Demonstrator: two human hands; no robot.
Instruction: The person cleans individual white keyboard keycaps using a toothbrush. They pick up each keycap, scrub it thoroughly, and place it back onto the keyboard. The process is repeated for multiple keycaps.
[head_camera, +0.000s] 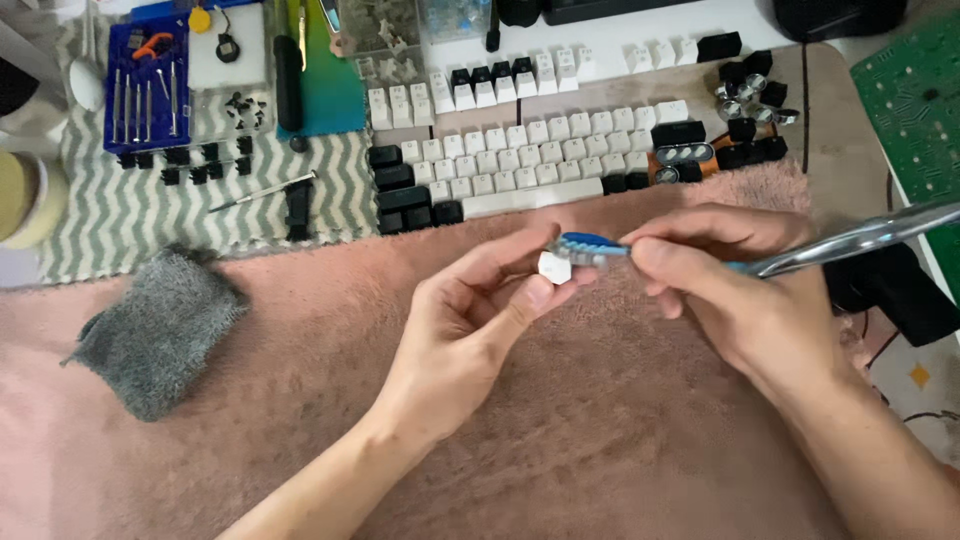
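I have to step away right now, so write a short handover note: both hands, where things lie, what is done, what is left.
Left hand: pinches a white keycap over the pink mat.
Right hand: holds a blue toothbrush, its head against the keycap.
Nearby: rows of white and black keycaps at the mat's far edge, a grey cloth to the left, a tool tray behind.
Done: many keycaps laid out in rows.
Left: this keycap is still in hand; which others were brushed cannot be told.

Open pink fleece mat (600, 450) below; crumpled grey cloth (160, 325) at left, rows of white and black keycaps (520, 160) blocking beyond.
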